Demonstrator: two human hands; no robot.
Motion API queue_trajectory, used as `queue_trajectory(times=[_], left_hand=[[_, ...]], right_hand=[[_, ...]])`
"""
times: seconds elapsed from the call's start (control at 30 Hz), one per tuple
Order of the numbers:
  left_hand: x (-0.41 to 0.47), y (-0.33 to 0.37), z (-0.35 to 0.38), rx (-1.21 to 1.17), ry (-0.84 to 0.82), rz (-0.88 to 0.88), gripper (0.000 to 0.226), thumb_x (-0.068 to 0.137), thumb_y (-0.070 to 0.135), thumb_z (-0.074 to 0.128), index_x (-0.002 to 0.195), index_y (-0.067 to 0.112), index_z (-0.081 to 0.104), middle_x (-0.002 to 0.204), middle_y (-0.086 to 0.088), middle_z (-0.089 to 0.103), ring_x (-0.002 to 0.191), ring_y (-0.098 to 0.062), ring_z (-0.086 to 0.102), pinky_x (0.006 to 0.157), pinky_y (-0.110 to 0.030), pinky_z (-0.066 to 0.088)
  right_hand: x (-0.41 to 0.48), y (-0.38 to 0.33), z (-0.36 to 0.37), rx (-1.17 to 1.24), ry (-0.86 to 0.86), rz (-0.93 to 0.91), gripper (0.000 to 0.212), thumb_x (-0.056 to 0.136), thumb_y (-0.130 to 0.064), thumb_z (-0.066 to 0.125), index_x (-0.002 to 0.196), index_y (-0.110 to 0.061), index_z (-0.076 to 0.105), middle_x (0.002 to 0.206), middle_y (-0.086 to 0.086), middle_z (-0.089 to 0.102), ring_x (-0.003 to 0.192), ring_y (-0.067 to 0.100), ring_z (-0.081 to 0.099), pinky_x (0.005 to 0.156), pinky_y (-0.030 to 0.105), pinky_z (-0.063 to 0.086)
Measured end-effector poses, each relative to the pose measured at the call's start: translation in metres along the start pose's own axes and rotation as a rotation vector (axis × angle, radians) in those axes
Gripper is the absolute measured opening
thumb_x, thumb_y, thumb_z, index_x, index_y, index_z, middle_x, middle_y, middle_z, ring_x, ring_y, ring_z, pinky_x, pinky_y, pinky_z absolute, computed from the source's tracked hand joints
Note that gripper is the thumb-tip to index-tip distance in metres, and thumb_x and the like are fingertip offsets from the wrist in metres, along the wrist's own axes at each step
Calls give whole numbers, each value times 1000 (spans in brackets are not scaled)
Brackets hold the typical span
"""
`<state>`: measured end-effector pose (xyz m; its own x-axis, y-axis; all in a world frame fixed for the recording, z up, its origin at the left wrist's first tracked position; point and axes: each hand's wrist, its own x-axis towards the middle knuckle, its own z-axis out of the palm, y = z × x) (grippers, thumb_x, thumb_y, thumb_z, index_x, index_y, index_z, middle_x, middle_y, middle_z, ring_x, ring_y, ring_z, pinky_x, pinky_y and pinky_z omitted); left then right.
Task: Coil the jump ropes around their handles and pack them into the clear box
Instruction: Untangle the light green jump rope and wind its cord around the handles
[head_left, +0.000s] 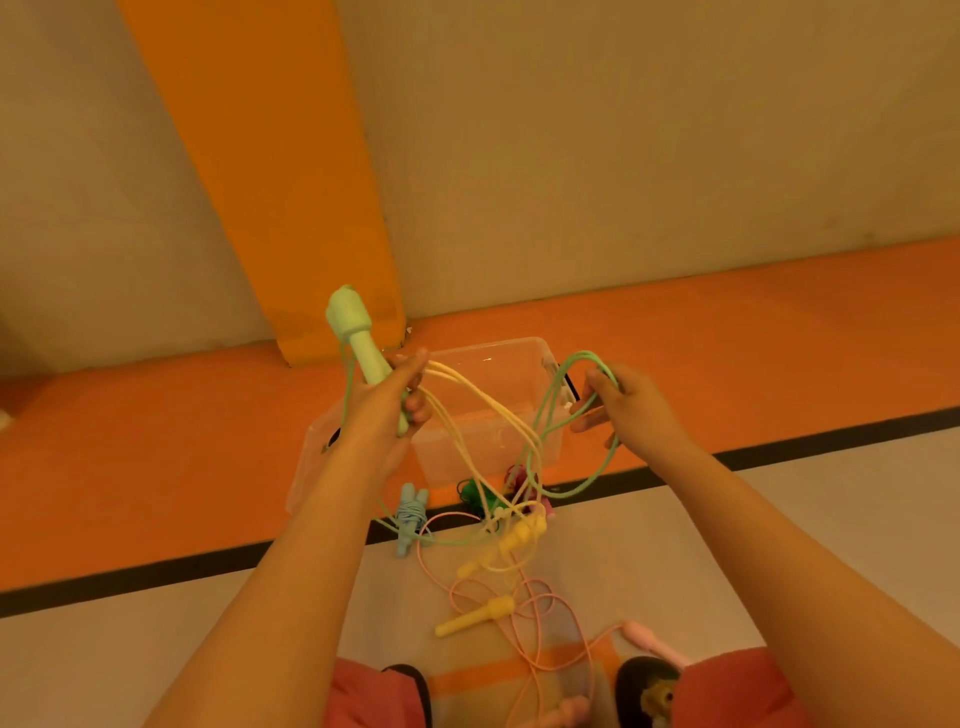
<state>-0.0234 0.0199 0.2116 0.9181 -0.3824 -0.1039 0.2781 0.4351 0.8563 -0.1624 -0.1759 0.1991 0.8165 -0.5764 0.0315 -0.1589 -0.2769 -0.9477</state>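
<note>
My left hand (396, 410) grips the light green handles (358, 335) of a jump rope, held upright above the clear box (524, 364). My right hand (623, 405) holds loops of the green cord (563, 374) to the right of the box. Some yellow cord (467, 395) also runs through my left hand and down to the yellow handles (511, 540) on the floor. A blue rope (410, 517), coiled round its handles, lies in front of the box. Another yellow handle (475, 618) and a pink rope (550, 649) with its handle (652, 642) lie loose nearer me.
A dark green bundle (475, 493) and a red-pink bundle (519, 480) lie by the box's front wall. The box stands on an orange floor strip against a beige wall with an orange pillar (291, 208). My knees and dark shoes (644, 686) are at the bottom.
</note>
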Motion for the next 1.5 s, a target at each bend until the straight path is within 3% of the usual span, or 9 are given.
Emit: queue_trajectory(times=[0.2, 0.4, 0.6, 0.73, 0.9, 1.07, 1.17, 1.33, 1.5], left_hand=[[3, -9, -18, 295, 127, -114, 20, 85, 12, 69, 84, 12, 49, 73, -6, 64, 34, -6, 39, 36, -16, 32], [-4, -28, -12, 468, 152, -263, 23, 85, 10, 69, 80, 12, 47, 64, -2, 45, 31, -4, 37, 33, -13, 32], [-19, -48, 13, 432, -49, -274, 33, 81, 8, 74, 89, 15, 42, 69, -4, 56, 38, -8, 40, 37, -19, 34], [-30, -70, 29, 445, -270, -263, 25, 84, 0, 67, 83, 13, 45, 112, -5, 66, 37, -9, 42, 38, -20, 37], [-43, -90, 44, 527, -422, -273, 23, 88, 2, 64, 87, 12, 43, 55, -3, 50, 35, -11, 41, 37, -21, 37], [-43, -90, 49, 666, -408, -228, 27, 91, 15, 64, 78, 14, 40, 55, 0, 47, 36, -11, 37, 35, -20, 35], [-39, -79, 50, 526, -350, -210, 29, 89, 11, 66, 79, 15, 38, 57, -1, 41, 37, -11, 33, 37, -19, 31], [-30, -45, 57, 71, -309, -213, 23, 90, 4, 58, 78, 16, 43, 53, 3, 46, 36, -5, 33, 36, -16, 27], [-22, -27, 52, -20, -235, -135, 20, 92, 6, 57, 78, 14, 45, 56, 2, 49, 36, -5, 35, 36, -16, 28]], right_hand=[[2, -10, -3, 146, 62, -69, 30, 102, -23, 36, 78, -11, 49, 80, 19, 68, 53, 12, 68, 34, 17, 37], [0, -26, -13, 280, 143, -171, 31, 102, -23, 37, 76, -11, 50, 76, 20, 67, 53, 17, 68, 39, 14, 38], [-3, -33, -12, 270, 183, -211, 31, 101, -23, 40, 75, -11, 51, 71, 15, 67, 50, 14, 66, 35, 18, 35], [-4, -39, -11, 304, 192, -218, 31, 101, -24, 40, 74, -14, 51, 64, 6, 67, 51, 15, 66, 33, 18, 30], [-5, -44, -12, 333, 184, -236, 31, 101, -24, 38, 74, -13, 49, 69, 14, 67, 50, 16, 66, 34, 19, 30], [-2, -37, -18, 255, 225, -252, 31, 101, -23, 40, 74, -13, 51, 69, 15, 66, 49, 15, 65, 35, 19, 32], [3, -23, -23, 135, 227, -223, 29, 100, -24, 43, 77, -8, 53, 72, 16, 68, 55, 16, 68, 34, 21, 32], [7, 2, -12, -21, 138, -151, 27, 99, -21, 44, 80, -4, 54, 69, 7, 68, 56, 12, 68, 33, 20, 35], [6, 19, 0, -98, 58, -85, 33, 99, -25, 46, 78, -3, 58, 72, 13, 67, 61, 17, 67, 33, 18, 36]])
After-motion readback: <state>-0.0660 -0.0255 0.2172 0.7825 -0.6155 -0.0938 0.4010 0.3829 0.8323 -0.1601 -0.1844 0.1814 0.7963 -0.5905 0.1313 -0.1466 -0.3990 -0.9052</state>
